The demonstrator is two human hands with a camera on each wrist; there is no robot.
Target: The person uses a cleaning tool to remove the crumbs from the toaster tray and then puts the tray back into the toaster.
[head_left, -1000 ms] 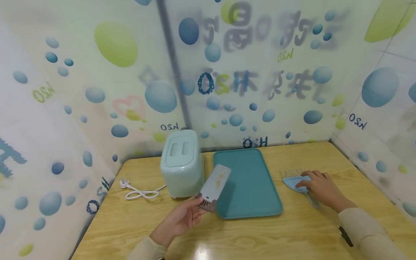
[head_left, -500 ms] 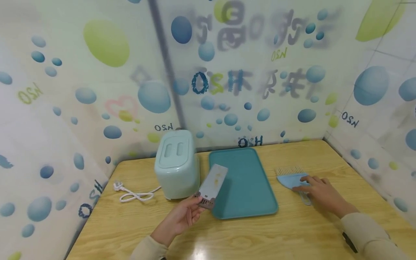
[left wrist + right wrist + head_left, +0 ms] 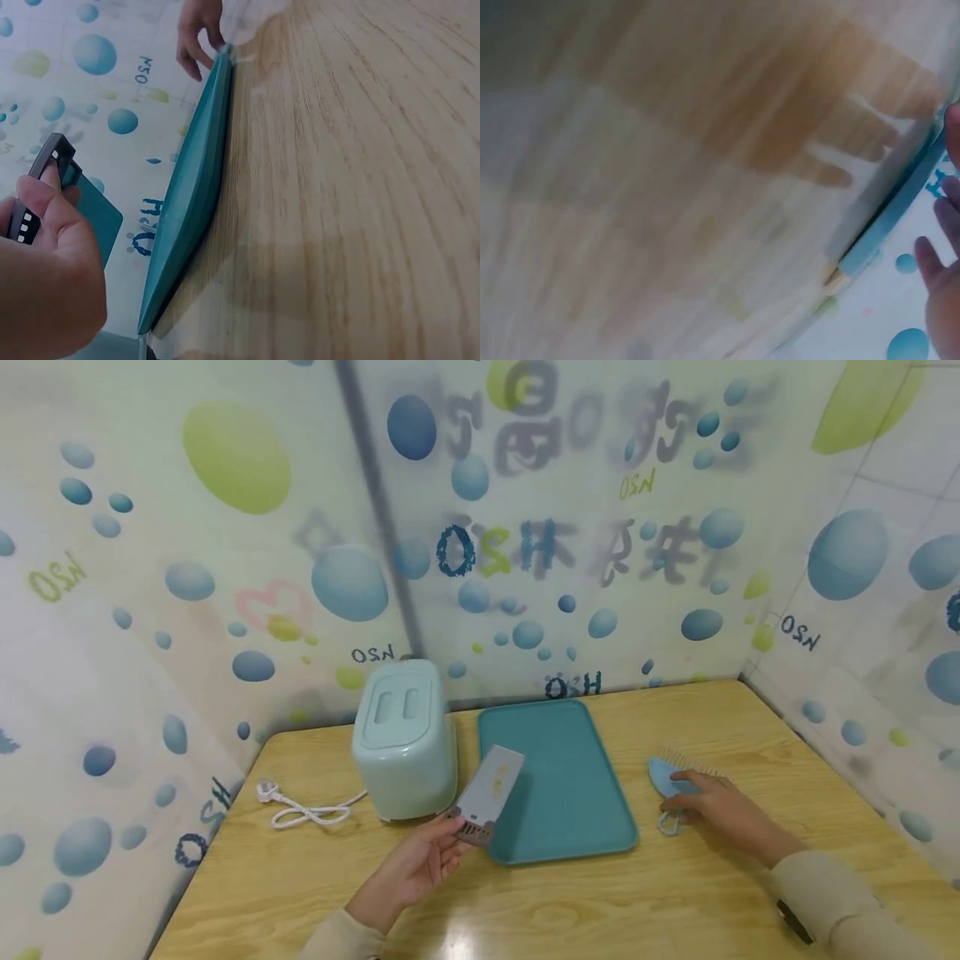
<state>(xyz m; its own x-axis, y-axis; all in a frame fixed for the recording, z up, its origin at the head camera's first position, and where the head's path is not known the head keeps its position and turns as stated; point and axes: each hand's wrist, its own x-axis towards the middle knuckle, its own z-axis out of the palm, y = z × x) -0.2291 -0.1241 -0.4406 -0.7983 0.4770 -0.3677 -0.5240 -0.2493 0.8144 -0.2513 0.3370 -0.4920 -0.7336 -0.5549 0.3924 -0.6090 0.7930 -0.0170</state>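
My left hand (image 3: 427,864) pinches a flat, shiny plate (image 3: 491,785) by its brown, slotted end. The plate has yellowish specks on it, looks like a toaster crumb tray, and is raised over the near left edge of the teal tray (image 3: 562,810). Right of that tray, a blue brush (image 3: 663,777) with pale bristles and a looped handle lies on the table. My right hand (image 3: 723,810) has thumb and index finger about its blue body and covers part of it. In the right wrist view the other fingers (image 3: 934,262) spread apart, and little of the brush shows.
A mint-green toaster (image 3: 405,752) stands left of the tray, its white cord and plug (image 3: 307,810) lying at its left. Patterned curtain-like walls (image 3: 600,568) close off the back and sides of the wooden table (image 3: 570,910).
The brush has turned on the table, its handle swinging left, with my right hand moving along with it. My left hand keeps the plate nearly still. The head view has shifted slightly right.
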